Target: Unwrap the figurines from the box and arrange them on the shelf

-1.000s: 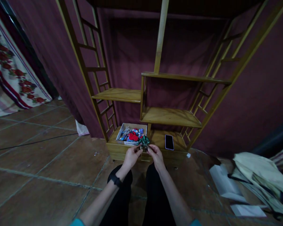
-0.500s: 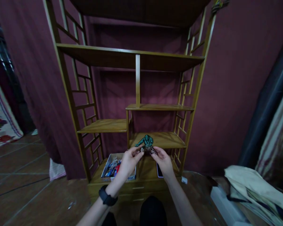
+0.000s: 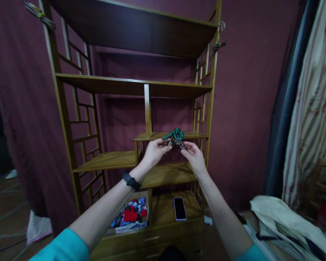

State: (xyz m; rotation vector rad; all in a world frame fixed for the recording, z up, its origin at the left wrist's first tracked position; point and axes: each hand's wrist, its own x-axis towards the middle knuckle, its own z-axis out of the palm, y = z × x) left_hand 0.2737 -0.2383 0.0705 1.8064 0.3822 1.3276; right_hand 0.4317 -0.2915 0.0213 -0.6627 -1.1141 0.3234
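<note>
A small figurine, dark green above and brownish below, is held up between my two hands. My left hand pinches its lower left side, and my right hand grips its lower right side between thumb and fingers. One green arm of the figurine reaches out to the left, over my left fingertips. Behind it is the front edge of the middle right shelf of a wooden shelf unit; the figurine appears in front of that shelf, and whether it touches cannot be made out.
On the unit's bottom board, a box holds red, blue and other small pieces. A phone lies right of it. A lower left shelf and a tall divider flank the middle shelf. Pale cloth is heaped on the right.
Both hands have raised the figurine from near the lower right shelf to the middle shelf's height. The view has shifted, and the phone and box now show more fully.
</note>
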